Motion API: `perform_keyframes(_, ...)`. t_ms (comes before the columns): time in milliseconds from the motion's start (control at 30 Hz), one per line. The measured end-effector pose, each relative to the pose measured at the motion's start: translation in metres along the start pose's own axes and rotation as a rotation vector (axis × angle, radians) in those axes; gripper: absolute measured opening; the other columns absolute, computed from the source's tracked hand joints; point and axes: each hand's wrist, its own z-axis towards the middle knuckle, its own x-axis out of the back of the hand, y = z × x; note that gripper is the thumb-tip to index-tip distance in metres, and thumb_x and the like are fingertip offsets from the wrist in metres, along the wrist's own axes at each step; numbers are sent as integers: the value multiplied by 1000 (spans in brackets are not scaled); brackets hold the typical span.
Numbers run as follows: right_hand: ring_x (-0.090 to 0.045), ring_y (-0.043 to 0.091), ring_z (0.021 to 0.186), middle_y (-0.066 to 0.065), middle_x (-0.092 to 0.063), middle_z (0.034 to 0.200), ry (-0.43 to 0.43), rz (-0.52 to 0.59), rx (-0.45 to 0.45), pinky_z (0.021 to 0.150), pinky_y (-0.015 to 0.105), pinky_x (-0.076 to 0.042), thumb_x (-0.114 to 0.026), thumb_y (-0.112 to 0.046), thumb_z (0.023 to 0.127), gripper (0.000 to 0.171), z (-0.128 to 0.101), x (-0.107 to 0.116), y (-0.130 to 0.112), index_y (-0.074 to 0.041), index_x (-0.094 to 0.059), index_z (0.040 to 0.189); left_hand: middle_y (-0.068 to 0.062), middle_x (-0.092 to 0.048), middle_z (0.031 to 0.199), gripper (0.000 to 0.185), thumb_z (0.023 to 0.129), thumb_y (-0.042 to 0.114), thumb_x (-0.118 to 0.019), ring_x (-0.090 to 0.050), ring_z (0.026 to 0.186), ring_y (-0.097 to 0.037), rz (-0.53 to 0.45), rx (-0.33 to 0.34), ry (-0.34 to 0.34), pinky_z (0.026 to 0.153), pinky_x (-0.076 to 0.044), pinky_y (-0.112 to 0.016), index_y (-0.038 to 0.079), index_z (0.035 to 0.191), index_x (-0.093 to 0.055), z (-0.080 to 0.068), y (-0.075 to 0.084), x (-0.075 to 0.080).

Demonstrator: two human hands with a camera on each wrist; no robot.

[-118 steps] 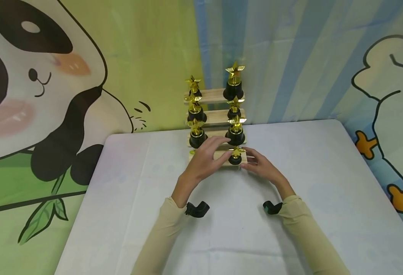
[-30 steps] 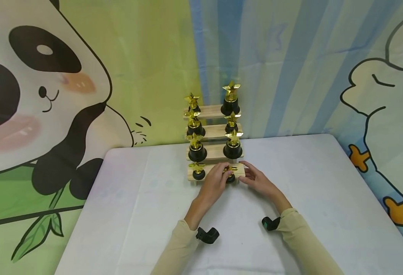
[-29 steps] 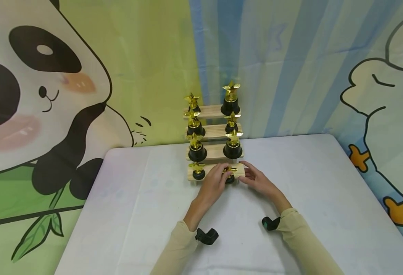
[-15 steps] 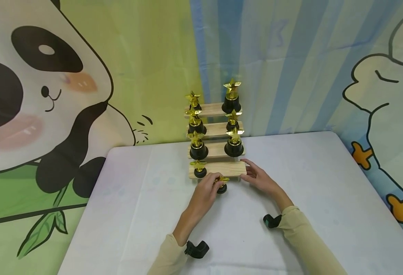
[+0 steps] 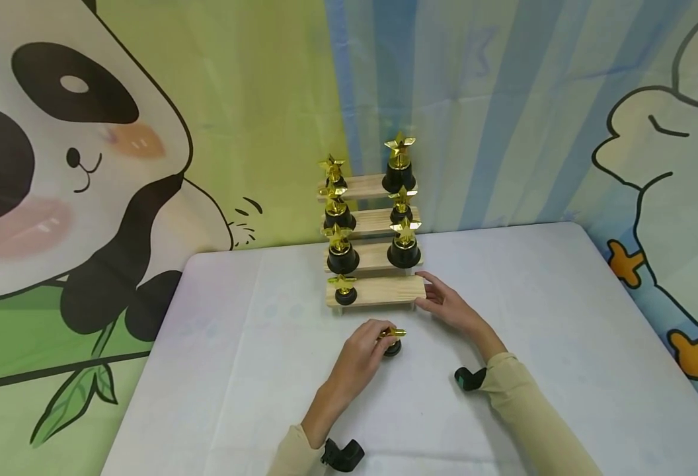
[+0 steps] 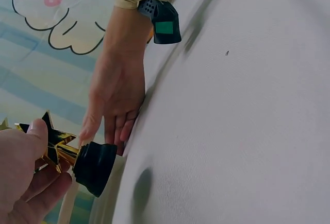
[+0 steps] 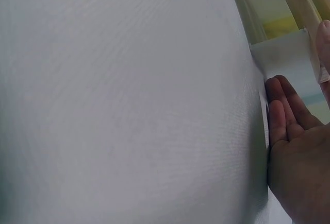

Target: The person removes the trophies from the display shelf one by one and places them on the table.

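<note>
My left hand (image 5: 356, 357) pinches a small trophy (image 5: 392, 349) by its gold star, in front of the rack. In the left wrist view the black base (image 6: 95, 168) of the trophy hangs over the white table, casting a shadow. My right hand (image 5: 453, 309) rests at the right end of the lowest step of a wooden stepped rack (image 5: 387, 291). Its fingers lie extended beside the rack's leg in the right wrist view, with the thumb by the plank (image 7: 304, 2). One small star trophy (image 5: 346, 294) stands at the left of that lowest step.
Pairs of star trophies stand on the three upper steps, among them a front right trophy (image 5: 404, 251) and a large top right trophy (image 5: 399, 172). The rack stands at the back of the white table (image 5: 254, 370), against a cartoon backdrop (image 5: 266, 132).
My left hand has taken the small trophy off the right of the lowest step and brought it forward, toward me. My right hand has stayed at the rack's right end.
</note>
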Motion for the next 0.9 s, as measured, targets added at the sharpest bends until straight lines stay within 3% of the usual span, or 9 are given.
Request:
perform_keyframes(167, -52, 39, 127, 29, -45, 143, 3, -4, -12, 99, 33, -49, -60, -26, 97, 67, -1, 1, 0, -14, -25, 153, 2, -66, 101, 17, 93, 17, -65, -62, 92, -6, -26, -40, 4, 78, -54, -20, 11, 109, -64, 6, 0, -7)
perform_keyframes(467, -50, 42, 128, 30, -45, 142, -5, 9, 2, 104, 47, -46, -60, -22, 97, 66, 1, -2, 4, -10, -26, 152, 2, -66, 102, 18, 94, 19, -63, -62, 93, -5, -83, -38, -60, 80, -54, -18, 11, 110, -64, 16, 2, -22)
perform_keyframes(900, -49, 44, 129, 31, -44, 143, -24, 18, -8, 103, 54, -45, -58, -19, 98, 66, -2, 1, -6, -9, -23, 153, 1, -66, 102, 19, 95, 16, -62, -63, 93, -7, -110, -70, -72, 81, -54, -17, 10, 113, -63, 27, 7, -33)
